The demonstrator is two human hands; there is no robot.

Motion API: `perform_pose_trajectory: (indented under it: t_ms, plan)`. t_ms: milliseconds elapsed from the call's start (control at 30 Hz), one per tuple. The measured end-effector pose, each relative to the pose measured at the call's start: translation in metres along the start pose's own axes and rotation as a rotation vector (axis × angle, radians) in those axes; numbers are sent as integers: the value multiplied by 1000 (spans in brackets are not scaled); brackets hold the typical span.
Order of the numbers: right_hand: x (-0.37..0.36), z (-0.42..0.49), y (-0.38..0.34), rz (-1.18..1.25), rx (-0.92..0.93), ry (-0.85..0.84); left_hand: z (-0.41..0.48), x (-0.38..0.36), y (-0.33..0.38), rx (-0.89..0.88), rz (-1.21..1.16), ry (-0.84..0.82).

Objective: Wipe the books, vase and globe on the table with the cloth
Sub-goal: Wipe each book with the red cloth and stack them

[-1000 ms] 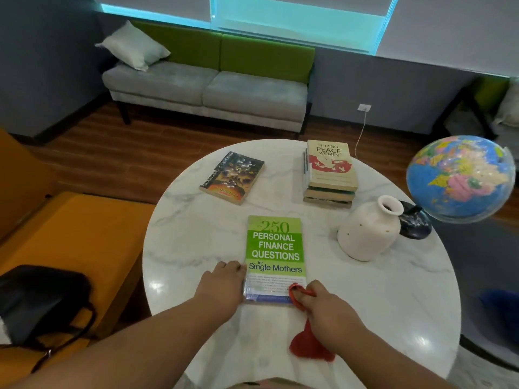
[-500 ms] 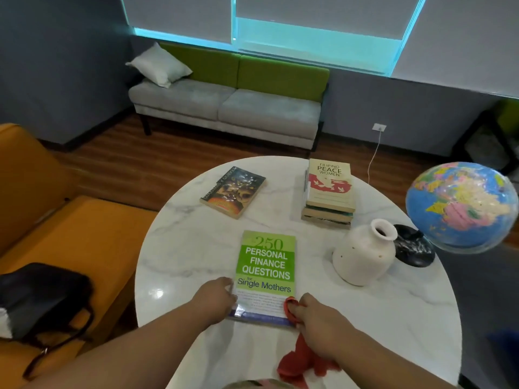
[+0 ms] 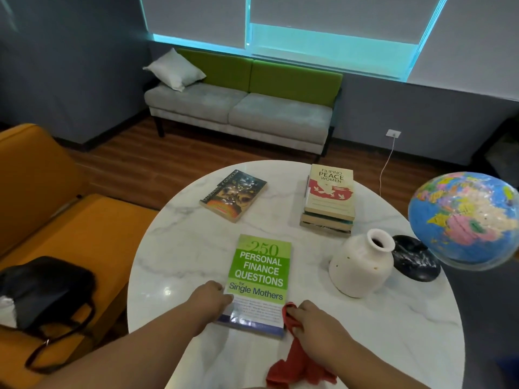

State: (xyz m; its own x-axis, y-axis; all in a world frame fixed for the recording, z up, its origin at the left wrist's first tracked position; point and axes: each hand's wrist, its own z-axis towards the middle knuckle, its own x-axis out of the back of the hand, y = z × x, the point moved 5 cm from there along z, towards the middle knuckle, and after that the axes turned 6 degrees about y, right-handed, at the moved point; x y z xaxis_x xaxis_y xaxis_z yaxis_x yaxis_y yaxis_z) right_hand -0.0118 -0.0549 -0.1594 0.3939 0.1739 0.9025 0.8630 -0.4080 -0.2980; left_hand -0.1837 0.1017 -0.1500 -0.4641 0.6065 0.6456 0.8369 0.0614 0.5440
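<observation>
Right hand [image 3: 314, 318] shifted to green book's [image 3: 259, 273] near-right corner, pinching red cloth [image 3: 297, 366]. Left hand [image 3: 209, 300] on left edge, grip or press unclear. Book flat, table [image 3: 182, 248] front-centre. Likely light, glossy, slippery: pin edge, wipe flat.

The finance book [image 3: 259, 273] lies on the table [image 3: 365, 346] at its near middle. The left hand [image 3: 209, 300] touches the book's left edge, and the right hand [image 3: 314, 324] holds the cloth [image 3: 297, 366] at its near right corner. The vase [image 3: 361, 265] stands right of the book, with the globe [image 3: 463, 220] just beyond it at the table's right rim. The book stack [image 3: 328, 203] sits behind the vase, and a single book [image 3: 233, 194] lies far left. A sofa [image 3: 238, 108] stands behind the table and a bag [image 3: 42, 287] lies on the seat [image 3: 56, 220] to its left.
</observation>
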Motion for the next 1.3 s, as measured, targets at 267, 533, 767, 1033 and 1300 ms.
perform_pose_trajectory:
  t_ms: [267,533,767,1033,1300]
  plan:
    - [6,3,0,142,-66,-31,-14,3,10,122,-334,-197]
    - [19,0,5,403,-238,6,-21,6,19,120,-551,-278]
    - [37,-3,12,816,-386,45,-22,40,45,-81,-448,-93]
    - [39,1,-3,1295,-459,-51,-31,48,60,-157,-683,-168]
    - [86,15,-18,1487,-339,218,-25,50,85,-185,-770,-224]
